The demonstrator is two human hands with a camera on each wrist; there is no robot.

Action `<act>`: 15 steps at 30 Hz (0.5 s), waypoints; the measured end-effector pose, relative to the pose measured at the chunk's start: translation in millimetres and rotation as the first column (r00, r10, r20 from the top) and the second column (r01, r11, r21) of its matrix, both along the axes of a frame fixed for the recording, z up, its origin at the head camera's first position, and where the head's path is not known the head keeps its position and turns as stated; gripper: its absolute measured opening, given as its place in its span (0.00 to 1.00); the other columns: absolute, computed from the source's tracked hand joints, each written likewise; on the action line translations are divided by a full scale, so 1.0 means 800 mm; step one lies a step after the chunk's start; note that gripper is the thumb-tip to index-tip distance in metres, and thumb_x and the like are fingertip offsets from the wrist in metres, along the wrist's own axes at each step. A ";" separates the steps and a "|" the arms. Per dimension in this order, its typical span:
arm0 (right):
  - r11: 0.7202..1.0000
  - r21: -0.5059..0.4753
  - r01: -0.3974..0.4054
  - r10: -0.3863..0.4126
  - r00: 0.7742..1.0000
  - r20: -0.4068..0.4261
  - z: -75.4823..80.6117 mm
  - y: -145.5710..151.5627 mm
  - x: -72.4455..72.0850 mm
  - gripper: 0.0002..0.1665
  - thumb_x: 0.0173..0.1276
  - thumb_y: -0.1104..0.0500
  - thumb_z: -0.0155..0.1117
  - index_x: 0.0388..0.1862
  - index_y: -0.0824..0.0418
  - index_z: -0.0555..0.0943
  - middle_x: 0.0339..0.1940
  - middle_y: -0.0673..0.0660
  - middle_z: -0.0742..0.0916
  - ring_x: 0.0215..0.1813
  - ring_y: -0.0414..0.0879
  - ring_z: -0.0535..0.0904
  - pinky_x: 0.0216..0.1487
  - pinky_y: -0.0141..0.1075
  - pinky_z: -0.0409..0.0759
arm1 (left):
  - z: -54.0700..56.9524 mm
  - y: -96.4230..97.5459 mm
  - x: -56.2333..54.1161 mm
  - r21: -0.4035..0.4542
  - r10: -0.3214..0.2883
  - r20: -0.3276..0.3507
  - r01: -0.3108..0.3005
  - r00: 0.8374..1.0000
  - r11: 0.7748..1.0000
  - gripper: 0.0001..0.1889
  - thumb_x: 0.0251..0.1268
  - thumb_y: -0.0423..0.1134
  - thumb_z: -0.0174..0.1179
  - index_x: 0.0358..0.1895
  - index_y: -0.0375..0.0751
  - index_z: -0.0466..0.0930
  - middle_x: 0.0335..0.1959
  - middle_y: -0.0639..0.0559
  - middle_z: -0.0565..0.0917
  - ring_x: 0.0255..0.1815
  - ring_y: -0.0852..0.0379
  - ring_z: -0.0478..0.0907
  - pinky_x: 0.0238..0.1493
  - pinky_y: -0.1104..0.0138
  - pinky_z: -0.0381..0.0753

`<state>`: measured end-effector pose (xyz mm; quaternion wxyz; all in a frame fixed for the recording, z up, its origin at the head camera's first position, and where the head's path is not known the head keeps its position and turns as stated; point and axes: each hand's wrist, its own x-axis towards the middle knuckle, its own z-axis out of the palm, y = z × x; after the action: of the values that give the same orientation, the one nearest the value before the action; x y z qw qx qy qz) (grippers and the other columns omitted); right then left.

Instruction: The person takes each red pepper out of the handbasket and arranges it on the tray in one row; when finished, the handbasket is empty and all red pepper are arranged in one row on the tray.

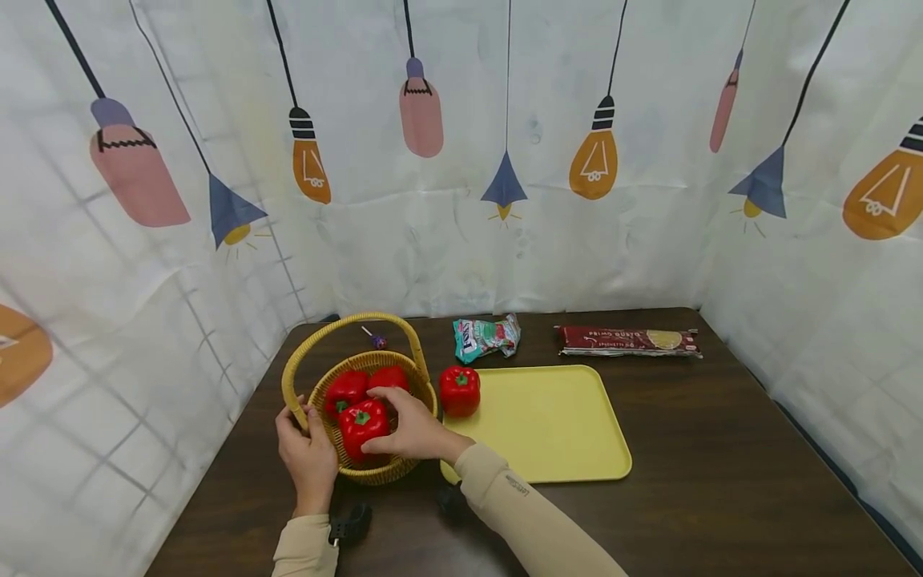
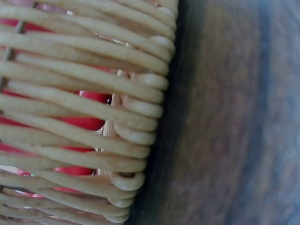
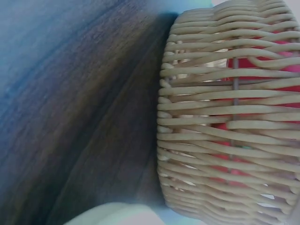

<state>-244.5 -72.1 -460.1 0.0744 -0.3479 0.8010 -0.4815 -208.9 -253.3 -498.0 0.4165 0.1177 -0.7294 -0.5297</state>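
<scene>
Head view: right hand (image 1: 413, 425) grasps glossy red pepper (image 1: 360, 425); slick skin could slip! Left hand (image 1: 310, 465), I think, grips yellow wicker basket (image 1: 376, 475).

Basket (image 1: 378, 476) — rough woven wicker; peppers (image 1: 364, 433) smooth, glossy; tray (image 1: 548, 425) — matt, plastic-looking; tabletop (image 1: 707, 449) wood-grained

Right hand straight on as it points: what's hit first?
Likely the front red pepper in the basket, between the thumb and fingers of the right hand; exact contact is unclear.
</scene>
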 end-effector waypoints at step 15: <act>0.974 -0.195 0.118 -0.118 0.993 0.013 0.005 0.049 0.023 0.45 0.57 0.49 0.76 0.71 0.54 0.67 0.61 0.46 0.74 0.58 0.40 0.73 0.54 0.35 0.77 | 0.003 0.002 0.002 -0.001 0.007 -0.010 -0.007 1.000 1.000 0.18 0.76 0.35 0.48 0.63 0.31 0.68 0.48 0.40 0.76 0.44 0.64 0.70 0.44 0.76 0.65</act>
<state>-226.2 -32.7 -456.1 0.0115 -0.3051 0.7691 -0.5615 -207.7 -251.4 -495.3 0.4224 0.1173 -0.7272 -0.5283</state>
